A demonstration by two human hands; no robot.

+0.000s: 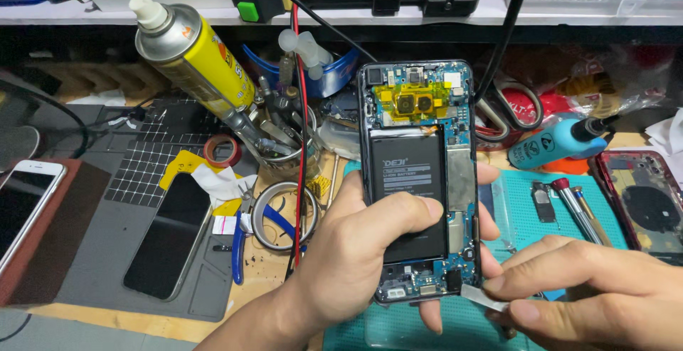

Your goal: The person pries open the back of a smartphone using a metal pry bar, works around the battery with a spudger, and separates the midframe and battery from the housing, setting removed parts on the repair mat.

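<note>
Far left: white phone [25, 205], dark phone [171, 234] on grey mat [92, 251], yellow spray can [192, 56] behind. Centre: left hand [356, 251] clamps opened phone [420, 180] upright, thumb across its black battery [409, 194]. Right hand [597, 290] pinches thin white strip [480, 295] at phone's near-right corner. Risk: strip slipping sideways, snagging the exposed board

The left hand [356, 251] holds an opened phone [420, 180] upright above the teal mat [526, 216], thumb across its black battery [407, 194], while the right hand [590, 294] pinches a small white strip [480, 296] at the phone's lower right corner.
</note>
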